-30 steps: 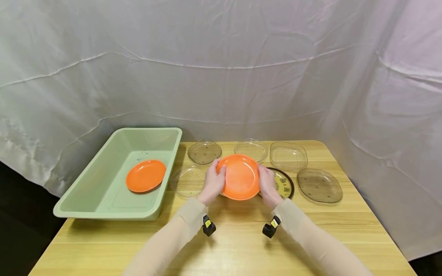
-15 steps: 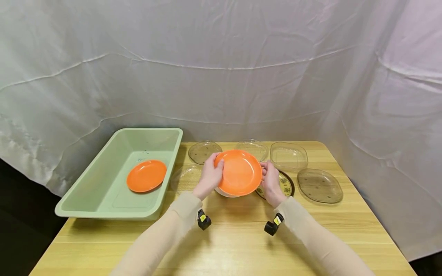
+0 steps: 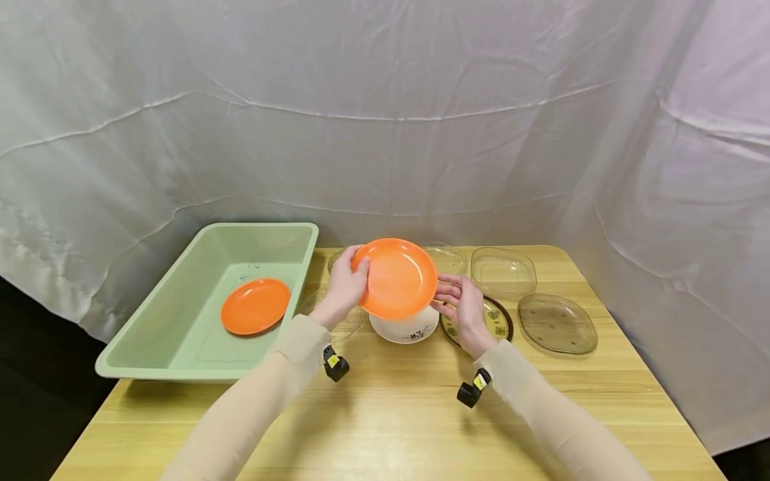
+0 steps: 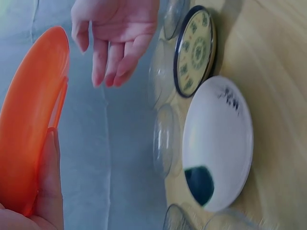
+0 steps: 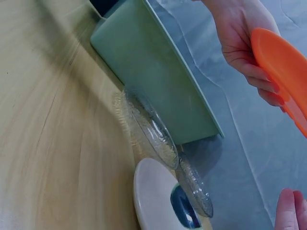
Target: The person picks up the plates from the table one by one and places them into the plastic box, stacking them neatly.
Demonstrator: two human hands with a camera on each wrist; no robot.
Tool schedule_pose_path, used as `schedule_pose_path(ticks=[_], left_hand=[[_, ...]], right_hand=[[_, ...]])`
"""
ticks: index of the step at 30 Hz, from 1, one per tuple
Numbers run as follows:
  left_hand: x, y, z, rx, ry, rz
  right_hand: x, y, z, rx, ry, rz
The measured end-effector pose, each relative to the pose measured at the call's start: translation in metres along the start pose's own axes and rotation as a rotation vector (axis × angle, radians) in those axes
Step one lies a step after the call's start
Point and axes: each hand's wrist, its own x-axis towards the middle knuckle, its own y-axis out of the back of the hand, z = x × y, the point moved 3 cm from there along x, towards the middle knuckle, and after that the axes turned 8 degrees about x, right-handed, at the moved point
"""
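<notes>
Orange plate is gripped by left fingers, right fingers extended nearby.

Bright light, glare on the wooden table, soft shadows beside the sleeves! Wrist views run dimmer, bluer.

Tub left of held plate

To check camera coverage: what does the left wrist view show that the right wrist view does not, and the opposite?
Only left wrist: the yellow patterned plate with a dark rim, and the black motif on the white dish.

Only right wrist: mainly the green bin.

Both: the white dish's dark patch, clear dishes, wooden table, backdrop cloth, the left hand gripping the orange plate, and part of the right hand.
</notes>
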Motion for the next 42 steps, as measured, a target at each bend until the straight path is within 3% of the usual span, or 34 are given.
schedule_pose_path(ticks=[8,18,27,35,42], left_hand=[[0.009,0.034,-0.004,0.013,0.064,-0.007],[0.018,0.083,-0.018,0.033,0.156,0.082],[0.021,0.126,-0.043,-0.016,0.212,0.135],[0.016,0.156,-0.067,0.04,0.292,0.158],[0.022,0.177,-0.094,0.061,0.35,0.175]], right_hand=[[-0.005,-0.019,-0.002,-0.047,0.086,-0.065],[-0.01,-0.044,-0.001,-0.112,0.224,-0.159],[-0.016,-0.057,0.009,-0.253,0.286,-0.26],[-0.021,-0.067,0.019,-0.316,0.307,-0.344],[-0.026,-0.074,0.025,-0.331,0.297,-0.383]])
